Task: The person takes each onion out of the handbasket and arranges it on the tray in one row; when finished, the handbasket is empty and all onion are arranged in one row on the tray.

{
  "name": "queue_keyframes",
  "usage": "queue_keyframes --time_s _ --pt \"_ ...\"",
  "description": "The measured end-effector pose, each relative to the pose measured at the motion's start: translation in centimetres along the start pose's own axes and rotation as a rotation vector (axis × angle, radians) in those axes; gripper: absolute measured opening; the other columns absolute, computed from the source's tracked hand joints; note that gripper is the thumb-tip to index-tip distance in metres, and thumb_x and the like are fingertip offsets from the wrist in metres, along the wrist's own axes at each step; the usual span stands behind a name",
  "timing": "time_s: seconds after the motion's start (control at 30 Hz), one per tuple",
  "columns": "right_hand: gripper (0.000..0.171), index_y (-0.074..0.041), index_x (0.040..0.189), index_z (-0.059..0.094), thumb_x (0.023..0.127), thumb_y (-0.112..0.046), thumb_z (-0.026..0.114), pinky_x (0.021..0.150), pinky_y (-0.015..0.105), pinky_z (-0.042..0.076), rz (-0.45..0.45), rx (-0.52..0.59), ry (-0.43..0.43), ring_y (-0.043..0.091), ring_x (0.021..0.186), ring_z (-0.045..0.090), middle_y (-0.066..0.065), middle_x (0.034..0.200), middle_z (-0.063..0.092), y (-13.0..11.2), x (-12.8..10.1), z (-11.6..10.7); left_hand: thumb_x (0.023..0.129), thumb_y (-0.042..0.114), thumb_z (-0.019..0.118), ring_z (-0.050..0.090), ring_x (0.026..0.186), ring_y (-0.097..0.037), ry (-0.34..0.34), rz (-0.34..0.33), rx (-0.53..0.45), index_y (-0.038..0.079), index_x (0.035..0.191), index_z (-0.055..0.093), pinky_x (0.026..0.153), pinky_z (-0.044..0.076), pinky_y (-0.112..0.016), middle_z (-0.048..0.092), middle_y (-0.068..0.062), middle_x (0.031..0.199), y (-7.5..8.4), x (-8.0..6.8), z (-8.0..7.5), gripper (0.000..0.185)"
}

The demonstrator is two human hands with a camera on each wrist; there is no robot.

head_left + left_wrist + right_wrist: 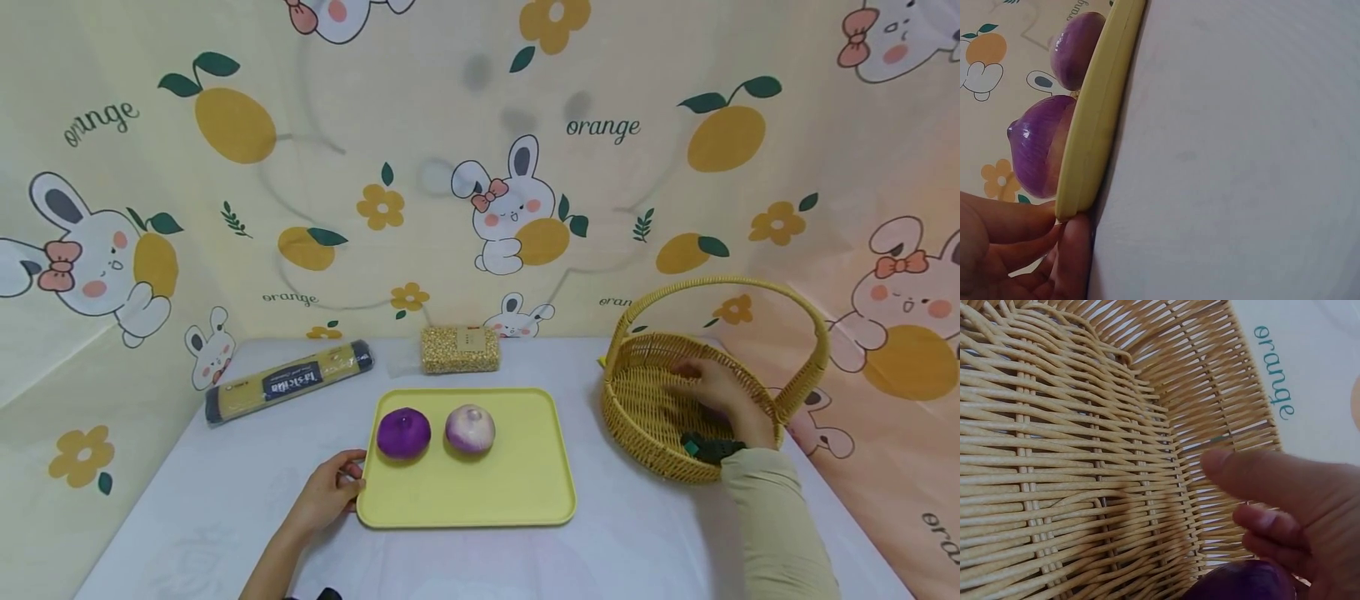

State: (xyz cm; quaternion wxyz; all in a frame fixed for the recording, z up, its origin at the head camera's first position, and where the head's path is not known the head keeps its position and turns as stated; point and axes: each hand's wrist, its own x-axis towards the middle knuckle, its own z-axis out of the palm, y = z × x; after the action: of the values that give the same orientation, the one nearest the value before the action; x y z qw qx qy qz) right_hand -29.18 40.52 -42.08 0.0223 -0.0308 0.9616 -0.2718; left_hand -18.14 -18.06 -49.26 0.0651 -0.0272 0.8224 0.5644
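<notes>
A: What sits on the yellow tray?
B: Two red onions: a dark purple onion towards its left, a paler onion just beside it, both in the tray's far half

A: And the left hand?
B: It pinches the tray's near left corner, fingertips curled against the rim

A: The wicker basket?
B: It stands right of the tray, well apart. The right hand is down inside it, fingers curled round a purple onion that is mostly hidden

A: Behind the tray?
B: A packet of grain, and a noodle pack further left
</notes>
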Motion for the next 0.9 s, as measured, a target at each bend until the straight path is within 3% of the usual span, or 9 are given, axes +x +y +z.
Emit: queue_keyframes --time_s 0.43,0.67,0.9 --pt "0.037 0.006 0.106 0.06 0.081 -0.019 0.071 0.078 0.056 0.045 -0.03 -0.109 0.021 0.046 0.097 0.052 0.032 0.107 0.057 0.9 0.11 -0.06 0.082 -0.011 0.056 0.049 0.064 -0.014 -0.007 -0.004 -0.005 -0.007 0.122 0.051 0.049 0.05 -0.024 0.051 -0.011 0.089 0.09 -0.11 -0.05 0.041" --pt "0.032 0.007 0.109 0.059 0.081 -0.008 0.067 0.079 0.057 0.045 0.015 -0.094 -0.013 0.047 0.098 0.051 0.034 0.109 0.054 0.84 -0.23 -0.32 0.082 -0.011 0.055 0.049 0.064 -0.013 -0.01 0.0 -0.002 -0.007 0.123 0.051 0.049 0.05 -0.024 0.051 -0.011 0.089 0.05 -0.03 -0.08 0.041" --pt "0.038 0.007 0.113 0.056 0.075 0.004 0.06 0.079 0.057 0.045 0.046 -0.063 -0.044 0.049 0.1 0.049 0.037 0.114 0.05 0.78 -0.39 -0.69 0.082 -0.01 0.056 0.049 0.064 -0.014 -0.009 0.004 0.005 -0.007 0.123 0.051 0.049 0.05 -0.024 0.052 -0.011 0.089 -0.14 0.02 -0.07 0.042"
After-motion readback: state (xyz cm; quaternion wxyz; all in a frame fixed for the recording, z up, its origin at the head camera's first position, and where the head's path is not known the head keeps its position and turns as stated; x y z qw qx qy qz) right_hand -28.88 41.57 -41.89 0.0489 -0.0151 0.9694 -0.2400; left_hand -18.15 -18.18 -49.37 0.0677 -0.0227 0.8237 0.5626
